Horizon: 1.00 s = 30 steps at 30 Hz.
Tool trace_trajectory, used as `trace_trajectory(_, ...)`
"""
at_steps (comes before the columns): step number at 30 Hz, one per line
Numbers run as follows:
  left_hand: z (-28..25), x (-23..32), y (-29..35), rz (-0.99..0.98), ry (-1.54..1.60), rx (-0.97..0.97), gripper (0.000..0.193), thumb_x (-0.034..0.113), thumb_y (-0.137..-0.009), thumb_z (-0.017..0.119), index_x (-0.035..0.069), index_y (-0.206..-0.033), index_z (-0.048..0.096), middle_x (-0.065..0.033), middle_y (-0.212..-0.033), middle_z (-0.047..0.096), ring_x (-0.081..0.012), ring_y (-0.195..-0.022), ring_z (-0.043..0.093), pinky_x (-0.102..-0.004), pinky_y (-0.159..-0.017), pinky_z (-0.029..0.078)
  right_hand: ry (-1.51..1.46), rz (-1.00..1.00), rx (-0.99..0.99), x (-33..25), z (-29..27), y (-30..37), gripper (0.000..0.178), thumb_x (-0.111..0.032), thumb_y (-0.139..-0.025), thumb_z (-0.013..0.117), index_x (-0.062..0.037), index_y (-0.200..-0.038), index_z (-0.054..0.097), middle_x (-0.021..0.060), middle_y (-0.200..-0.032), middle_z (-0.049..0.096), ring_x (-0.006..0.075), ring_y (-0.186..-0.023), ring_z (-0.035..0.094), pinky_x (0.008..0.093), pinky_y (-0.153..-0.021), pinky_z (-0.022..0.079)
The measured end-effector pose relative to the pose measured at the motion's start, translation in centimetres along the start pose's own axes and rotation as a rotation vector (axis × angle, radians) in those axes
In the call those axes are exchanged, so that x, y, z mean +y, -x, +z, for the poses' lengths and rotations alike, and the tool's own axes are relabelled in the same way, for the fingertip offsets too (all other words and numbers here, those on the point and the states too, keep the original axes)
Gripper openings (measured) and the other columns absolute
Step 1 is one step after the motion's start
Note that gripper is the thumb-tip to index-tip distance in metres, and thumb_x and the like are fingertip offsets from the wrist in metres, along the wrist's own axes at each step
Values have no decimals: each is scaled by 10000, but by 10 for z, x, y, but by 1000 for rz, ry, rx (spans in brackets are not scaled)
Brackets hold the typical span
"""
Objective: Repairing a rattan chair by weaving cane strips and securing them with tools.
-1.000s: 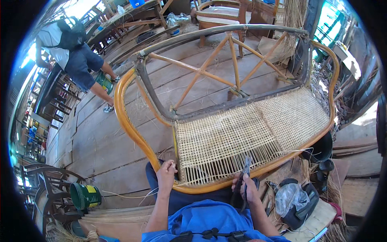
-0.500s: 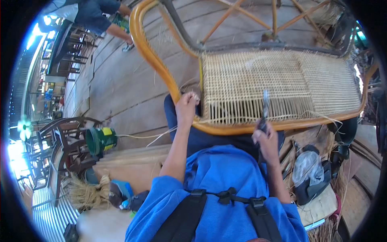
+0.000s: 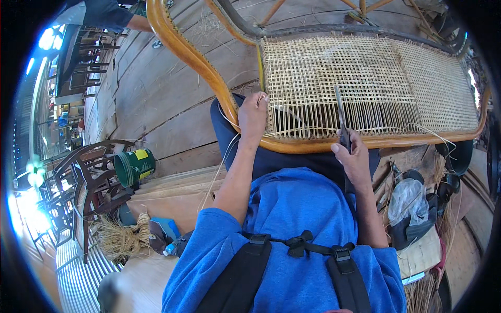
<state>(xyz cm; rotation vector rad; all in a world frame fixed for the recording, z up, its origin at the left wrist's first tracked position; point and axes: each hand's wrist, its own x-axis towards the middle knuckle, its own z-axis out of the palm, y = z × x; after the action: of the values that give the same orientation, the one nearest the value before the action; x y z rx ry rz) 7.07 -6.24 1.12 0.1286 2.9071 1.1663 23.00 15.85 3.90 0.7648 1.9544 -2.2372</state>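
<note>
Closest in, a blue shirt with black straps fills the bottom, so the lap and whatever the chair rests on are mostly hidden.

The right hand is closed around the handle of a thin metal tool. The handle is buried in the fist, only the blade shows, pointing up across the cane panel. Can't tell if it's a knife or an awl.

The left hand sits at the panel's near-left corner, fingers curled and pinched on a cane strand that trails down beside the forearm. The exact pinch point is hard to make out.

The panel lies right in front of both hands, inside an orange frame. The weave is loose and open near the tool, tight on the right.

Off to the left there's a green bucket, a dark chair and a fibre bundle on the wooden floor. To the right, a plastic bag on some clutter I can't sort out.

Far top left, another person, cut off by the rim.
</note>
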Motion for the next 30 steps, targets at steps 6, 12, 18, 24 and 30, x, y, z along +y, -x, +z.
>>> trace_trajectory(6,4,3,-2,13,-87,-16,218,194,-847,563,20,-951,644,-173,-945,639,-332,-882,612,-384,-771,474,108,-43,-83,-9,13,-9,430,-218,-748,705,23,-1071,553,-9,-828,503,86,-756,437,231,-682,385)
trace_trajectory(12,9,-5,-1,42,-229,-18,209,206,-844,568,43,-941,656,-155,-918,647,-329,-839,619,-401,-740,485,711,-95,-121,-24,38,-29,528,-359,-720,710,16,-1045,528,187,-777,605,328,-724,606,409,-668,472)
trace_trajectory(18,12,-2,3,172,-307,63,164,195,-834,587,47,-876,645,-149,-863,641,-322,-810,618,-403,-702,489,915,-197,-118,-17,62,-46,560,-409,-722,716,-5,-1051,512,201,-828,631,375,-783,626,455,-703,492)
trace_trajectory(24,10,-2,4,175,-302,43,151,178,-836,573,48,-886,631,-155,-866,625,-335,-813,605,-424,-707,479,858,-279,-43,-16,80,-54,566,-404,-723,723,3,-1050,504,210,-848,624,374,-776,623,451,-685,493)
trace_trajectory(30,13,-5,3,186,-278,58,107,144,-820,589,40,-838,604,-144,-841,613,-331,-789,603,-416,-694,483,774,-360,16,-13,91,-55,536,-397,-726,721,-10,-1032,510,203,-839,613,380,-777,615,455,-676,484)
